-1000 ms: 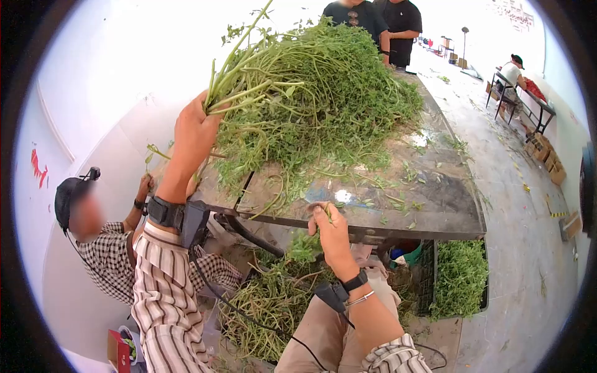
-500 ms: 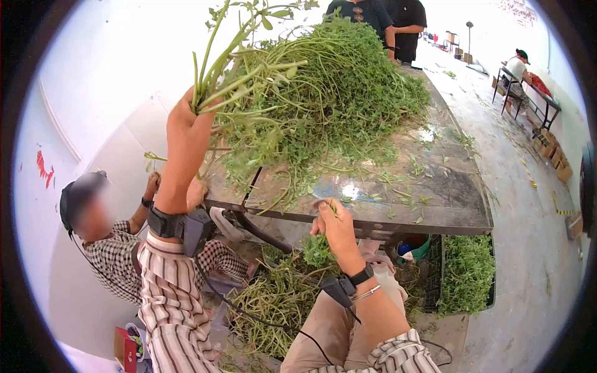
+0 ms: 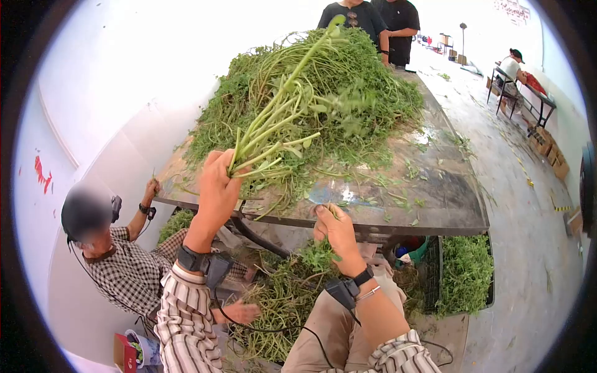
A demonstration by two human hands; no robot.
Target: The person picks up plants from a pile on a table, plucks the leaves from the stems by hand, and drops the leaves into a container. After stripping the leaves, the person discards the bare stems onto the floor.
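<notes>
My left hand (image 3: 217,186) is closed around a bunch of long green stems (image 3: 273,124), which slants up and to the right in front of the pile. Some leaves at its far side are blurred. Just below the table's front edge, my right hand (image 3: 339,231) pinches a small bunch of leafy greens (image 3: 318,255), its leaves hanging under the fingers. A large pile of leafy greens (image 3: 367,105) covers much of the table (image 3: 454,193). Beneath my hands lies a heap of loose stems (image 3: 273,317).
At left sits a co-worker in a checked shirt (image 3: 130,273), one hand (image 3: 241,312) over the stem heap. A black crate (image 3: 434,273) of greens (image 3: 465,273) stands under the table's right end. Two people (image 3: 398,31) stand behind the pile. A cable (image 3: 267,327) crosses my lap.
My left hand has come down and to the right with its stems. My right hand has barely moved. The co-worker's near hand now shows over the stem heap.
</notes>
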